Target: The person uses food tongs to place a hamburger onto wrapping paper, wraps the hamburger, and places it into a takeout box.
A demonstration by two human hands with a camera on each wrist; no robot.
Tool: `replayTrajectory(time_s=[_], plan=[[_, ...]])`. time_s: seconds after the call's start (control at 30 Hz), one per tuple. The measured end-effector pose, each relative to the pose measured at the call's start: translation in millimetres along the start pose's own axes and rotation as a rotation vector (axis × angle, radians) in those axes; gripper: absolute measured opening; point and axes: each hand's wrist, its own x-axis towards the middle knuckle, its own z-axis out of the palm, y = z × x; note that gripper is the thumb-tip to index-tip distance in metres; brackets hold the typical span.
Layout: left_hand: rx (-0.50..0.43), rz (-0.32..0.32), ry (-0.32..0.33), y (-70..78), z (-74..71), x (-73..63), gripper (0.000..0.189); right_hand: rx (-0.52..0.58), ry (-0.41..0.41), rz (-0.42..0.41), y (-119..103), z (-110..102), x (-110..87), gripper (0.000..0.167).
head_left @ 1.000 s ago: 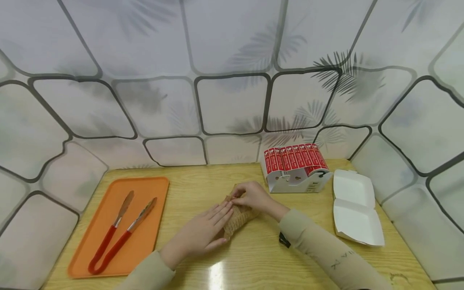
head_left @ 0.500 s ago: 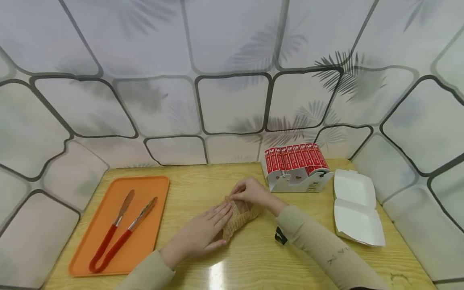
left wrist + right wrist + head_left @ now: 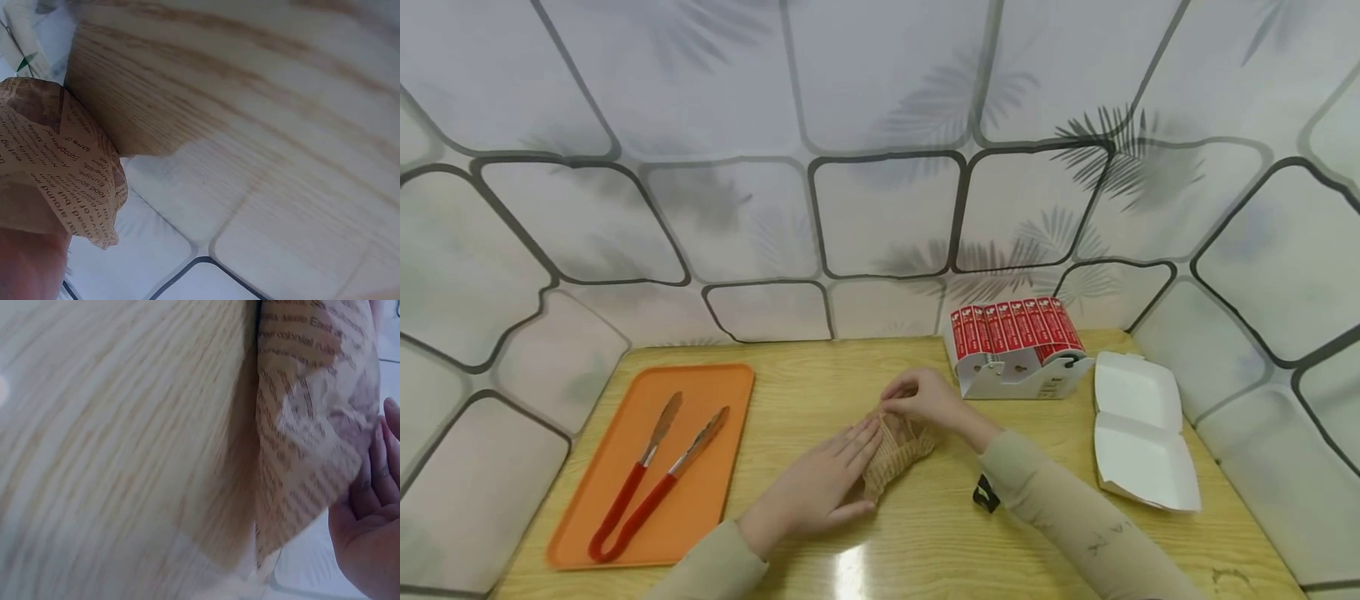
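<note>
A bundle in brown printed paper (image 3: 891, 462) lies on the table between both hands in the head view. Its contents are mostly hidden by the paper. My left hand (image 3: 820, 483) rests against its left side with straight fingers and the thumb spread near the table. At the bundle's far edge, my right hand (image 3: 928, 402) pinches the paper between thumb and fingers. Up close in the left wrist view, the printed paper (image 3: 69, 150) looks creased and folded over, with part of the thumb (image 3: 31, 269) below it. Crumpled wrapping paper (image 3: 306, 431) also fills the right wrist view's right side.
An orange tray (image 3: 700, 508) holds red-handled tongs (image 3: 647, 504) at left. A white holder (image 3: 1026, 382) of red-and-white cartons (image 3: 1011, 327) stands at the back right. Beside it lies an opened white clamshell box (image 3: 1146, 458). A small black object (image 3: 986, 493) shows by the right sleeve.
My right hand has risen slightly with the pinched paper edge, and the paper's folds have shifted. My left hand stays in place on the bundle.
</note>
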Motion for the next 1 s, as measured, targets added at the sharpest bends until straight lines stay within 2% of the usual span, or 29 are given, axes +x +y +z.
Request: replayTrajectory(time_s=[0.3, 0.6, 0.83, 1.0], plan=[[0.018, -0.001, 0.011, 0.4, 0.4, 1.2, 0.09, 0.081, 0.111, -0.014, 14.7, -22.7, -22.4, 0.021], [0.026, 0.001, 0.001, 1.1, 1.5, 1.8, 0.091, 0.093, 0.215, 0.156, 34.0, -39.0, -47.3, 0.026], [0.029, 0.002, 0.013, 1.7, 2.2, 1.6, 0.091, 0.045, 0.272, 0.219, 45.5, -43.9, -57.9, 0.023], [0.034, 0.003, 0.024, 1.5, 2.8, 1.4, 0.092, 0.045, 0.262, 0.25, 50.1, -41.8, -62.5, 0.028]])
